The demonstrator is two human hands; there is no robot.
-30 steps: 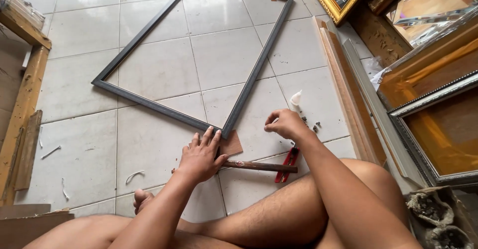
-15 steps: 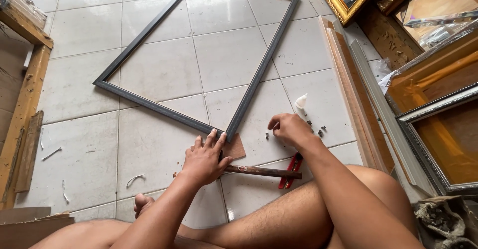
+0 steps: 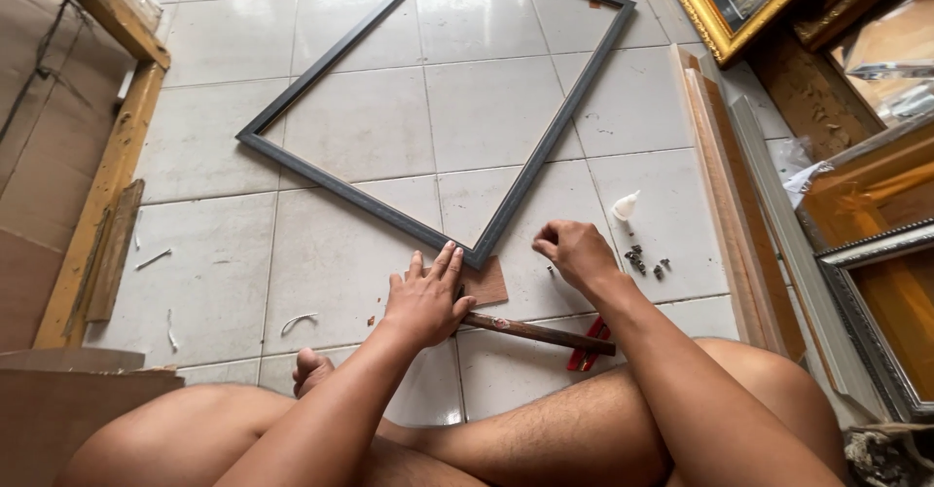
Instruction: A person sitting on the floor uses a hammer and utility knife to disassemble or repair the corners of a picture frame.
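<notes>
- The dark picture frame is laid flat on the white tiled floor, with its nearest corner right in front of the seated person, resting on a small brown board.
- It's judged to be light but a bit whippy: thin mouldings, nothing inside, so the corner joints are probably the weak spot. Best taken hold of by two opposite rails, not lifted by one corner.
- The left hand is spread flat, fingers wide, pressed down beside that corner and partly over a wooden tool handle; nothing is gripped.
- The right hand is curled nearly closed just to the right of the corner; something tiny may be pinched in it, but that can't be made out.
- A few small dark screws and a white glue bottle are seen near the right hand, with a red tool under the wrist.
- Wooden mouldings and gilt frames are stacked along the right.
</notes>
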